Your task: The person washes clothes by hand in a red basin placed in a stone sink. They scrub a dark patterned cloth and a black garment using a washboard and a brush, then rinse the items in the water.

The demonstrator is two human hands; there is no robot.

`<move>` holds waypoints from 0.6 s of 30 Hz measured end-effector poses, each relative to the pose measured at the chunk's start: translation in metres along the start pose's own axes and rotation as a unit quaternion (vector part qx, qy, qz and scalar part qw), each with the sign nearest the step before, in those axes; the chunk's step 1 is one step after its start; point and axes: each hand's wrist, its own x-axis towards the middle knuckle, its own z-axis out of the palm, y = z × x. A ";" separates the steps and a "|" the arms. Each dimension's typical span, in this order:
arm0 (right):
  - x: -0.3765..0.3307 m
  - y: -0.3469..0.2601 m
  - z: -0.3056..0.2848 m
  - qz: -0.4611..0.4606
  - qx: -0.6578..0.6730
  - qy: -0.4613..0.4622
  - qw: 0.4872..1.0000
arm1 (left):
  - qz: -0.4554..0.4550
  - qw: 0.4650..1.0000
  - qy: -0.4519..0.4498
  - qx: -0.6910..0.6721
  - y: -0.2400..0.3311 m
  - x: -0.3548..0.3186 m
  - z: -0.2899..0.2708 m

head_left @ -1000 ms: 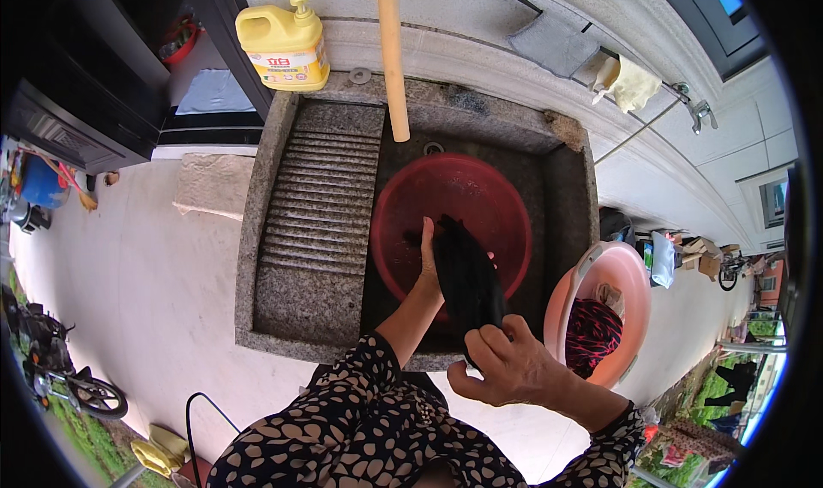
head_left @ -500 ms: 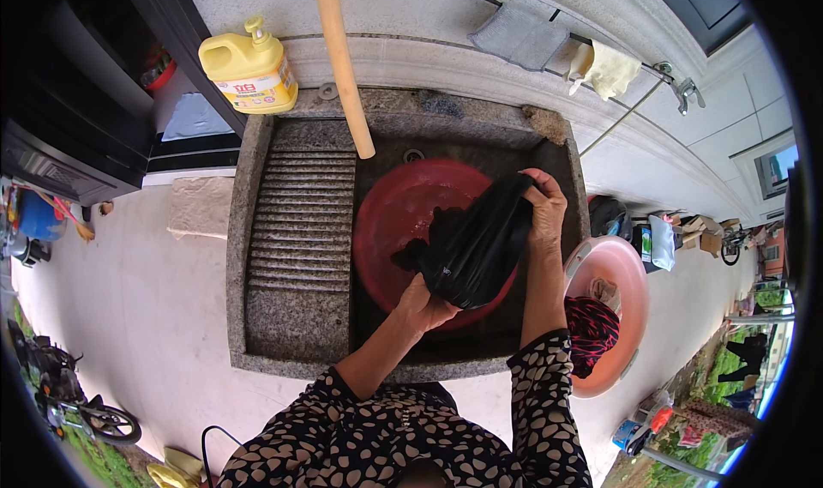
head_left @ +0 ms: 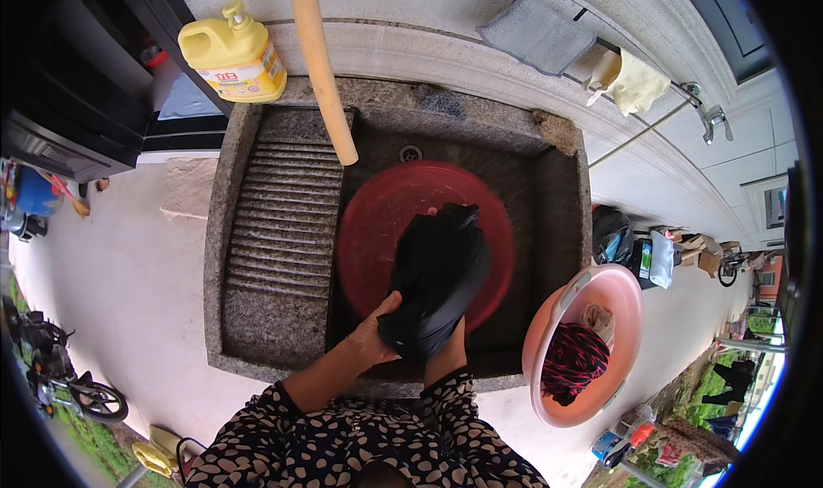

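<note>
A wet-looking black cloth garment is bunched up over a red basin that stands in a stone sink. My left hand grips the garment's near left edge, thumb on top. My right hand goes under or inside the cloth from the near right side; only its wrist end shows plainly, and its fingers are mostly covered. A small skin-coloured spot at the garment's far end may be a fingertip. Water with a little foam lies in the basin.
A ribbed stone washboard forms the sink's left side. A tan hose hangs over it. At the back left stands a yellow pump jug. To the right, a pink tub holds red-and-black cloth. Rags hang along the wall.
My right hand has come down and left from the garment's upper end to under or inside its near end. The garment has moved toward me and now hangs more upright in view.
</note>
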 end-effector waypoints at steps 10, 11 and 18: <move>0.048 -0.026 -0.012 0.020 -0.233 -0.060 0.970 | 0.180 0.644 0.046 0.742 0.031 -0.010 0.040; 0.049 -0.029 -0.011 0.031 -0.278 -0.067 0.958 | 0.167 0.639 0.060 0.749 0.032 -0.007 0.038; 0.032 -0.042 0.006 0.114 -0.164 -0.136 0.970 | -0.022 0.905 0.019 0.424 0.066 -0.004 0.002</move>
